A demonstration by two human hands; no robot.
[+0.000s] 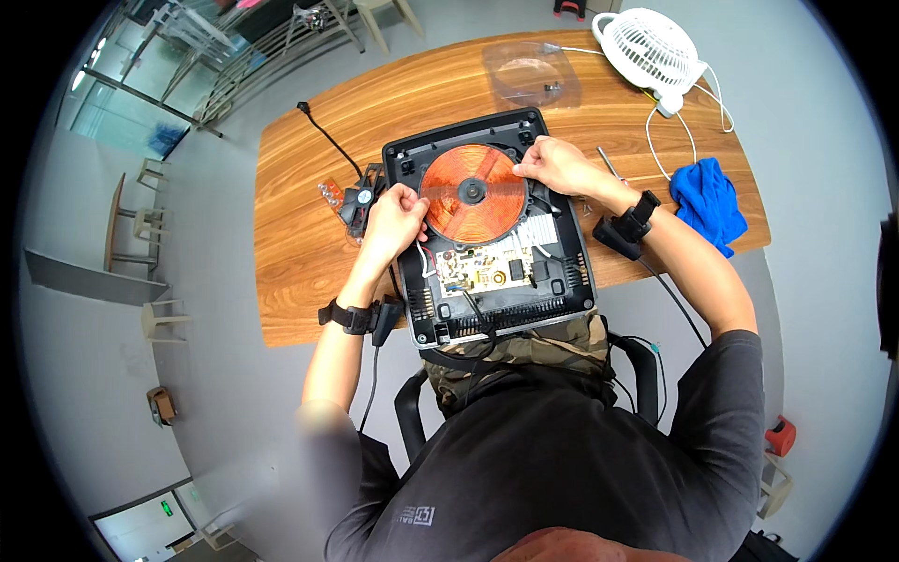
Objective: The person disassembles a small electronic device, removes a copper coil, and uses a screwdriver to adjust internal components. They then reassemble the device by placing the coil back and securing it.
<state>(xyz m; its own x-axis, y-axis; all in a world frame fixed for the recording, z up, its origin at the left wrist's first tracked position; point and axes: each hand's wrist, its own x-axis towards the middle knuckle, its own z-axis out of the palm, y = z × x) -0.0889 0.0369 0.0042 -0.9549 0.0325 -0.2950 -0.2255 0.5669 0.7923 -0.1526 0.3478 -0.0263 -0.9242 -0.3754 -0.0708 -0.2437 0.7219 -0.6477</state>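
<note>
An opened induction cooker housing [401,169], black and shallow, rests on the near part of the table and reaches past its edge toward my lap. Within it lies a round copper induction coil [487,211] with a dark hub. Below the coil sits a circuit board [482,272] beside a finned metal heat sink [537,230]. My left hand [398,217] is closed at the coil's left rim, fingers pinched together. At the upper right rim, my right hand [554,165] pinches the coil's edge between thumb and fingers.
Left of the housing lies a small black cooling fan [361,199]. A blue cloth [709,201], a white electric fan [651,51] with trailing cords, and a metal rod-like tool [609,161] lie to the right. Clear plastic [532,80] lies at the back of the wooden table [300,253].
</note>
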